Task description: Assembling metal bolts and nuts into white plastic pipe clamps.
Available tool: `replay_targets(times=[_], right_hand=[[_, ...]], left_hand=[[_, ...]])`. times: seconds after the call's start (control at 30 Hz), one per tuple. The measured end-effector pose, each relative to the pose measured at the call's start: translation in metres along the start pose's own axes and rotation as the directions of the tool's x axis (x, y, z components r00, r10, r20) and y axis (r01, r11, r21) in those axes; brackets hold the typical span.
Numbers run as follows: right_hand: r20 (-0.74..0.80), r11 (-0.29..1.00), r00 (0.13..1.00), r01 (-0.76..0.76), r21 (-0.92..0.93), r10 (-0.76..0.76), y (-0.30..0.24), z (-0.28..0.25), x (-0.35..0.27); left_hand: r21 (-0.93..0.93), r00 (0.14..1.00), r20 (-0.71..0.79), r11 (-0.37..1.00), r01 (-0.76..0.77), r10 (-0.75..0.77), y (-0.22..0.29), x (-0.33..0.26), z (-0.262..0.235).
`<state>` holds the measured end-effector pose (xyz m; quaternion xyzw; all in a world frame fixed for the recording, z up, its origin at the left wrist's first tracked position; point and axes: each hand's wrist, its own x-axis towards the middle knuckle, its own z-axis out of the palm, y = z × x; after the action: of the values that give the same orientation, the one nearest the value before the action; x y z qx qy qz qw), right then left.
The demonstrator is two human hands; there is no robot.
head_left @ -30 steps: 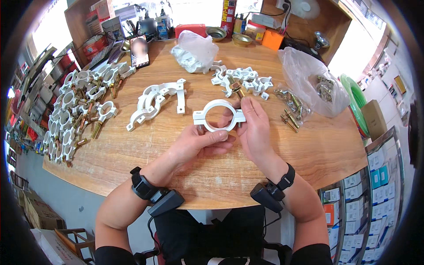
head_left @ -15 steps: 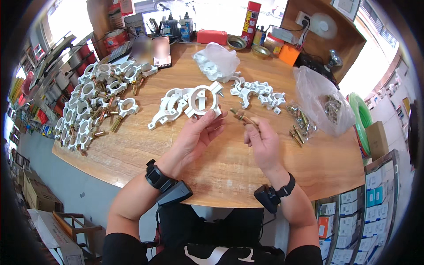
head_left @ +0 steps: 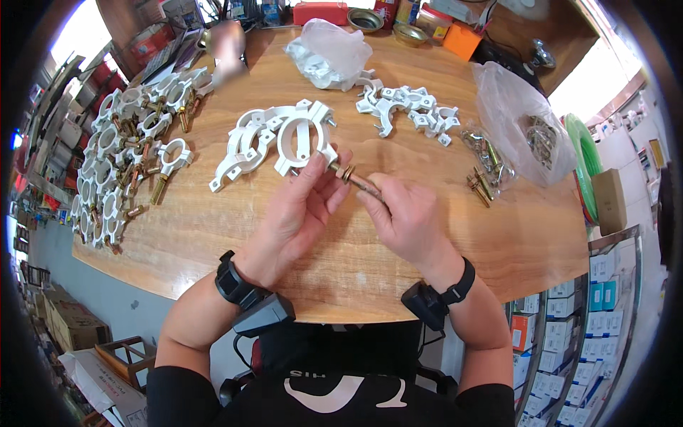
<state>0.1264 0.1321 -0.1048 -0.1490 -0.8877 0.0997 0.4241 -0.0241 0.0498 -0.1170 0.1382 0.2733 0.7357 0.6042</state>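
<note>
My left hand grips a round white pipe clamp by its lower right side, between thumb and fingers. In my right hand is a brass-coloured expansion bolt, pinched near its right end. Its other end is up against the clamp's side by my left fingertips; whether the thread has caught I cannot tell. Behind the held clamp, loose white clamp halves lie on the table. At the left is a heap of white clamps with bolts attached. Two loose bolts lie to the right.
More white clamp halves lie beyond my hands, beside a white plastic bag. On the right sits a clear bag of hardware. A metal bowl, red box and orange box line the wooden table's far side.
My right hand has moved left, bringing the bolt from apart to the clamp's side. My left hand still holds the clamp. The whole view has shifted, so the table sits higher in the picture.
</note>
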Motion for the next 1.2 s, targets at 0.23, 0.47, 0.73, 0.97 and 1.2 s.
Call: replay_targets(times=[0.23,0.47,0.73,0.97,1.2], right_hand=[[0.081,0.995,0.992,-0.091,-0.038,0.093,-0.006,-0.002,-0.003],[0.192,0.938,0.933,-0.329,0.104,0.306,-0.004,0.002,-0.007],[0.467,0.597,0.725,-0.685,0.418,0.506,0.025,-0.001,-0.004],[0.423,0.598,0.783,-0.621,0.506,0.456,0.010,0.013,-0.014],[0.493,0.472,0.728,-0.685,0.555,0.476,0.010,0.004,-0.008]], left_hand=[[-0.031,0.995,-0.094,0.999,0.038,-0.041,-0.005,0.002,-0.004],[0.190,0.991,-0.108,0.980,-0.053,0.074,-0.006,0.009,0.003],[0.149,0.989,-0.133,0.988,-0.046,0.066,-0.018,0.032,0.019],[0.316,0.969,-0.133,0.936,-0.157,0.207,-0.010,0.027,0.009],[0.284,0.990,-0.073,0.954,-0.095,0.120,-0.006,0.025,0.008]])
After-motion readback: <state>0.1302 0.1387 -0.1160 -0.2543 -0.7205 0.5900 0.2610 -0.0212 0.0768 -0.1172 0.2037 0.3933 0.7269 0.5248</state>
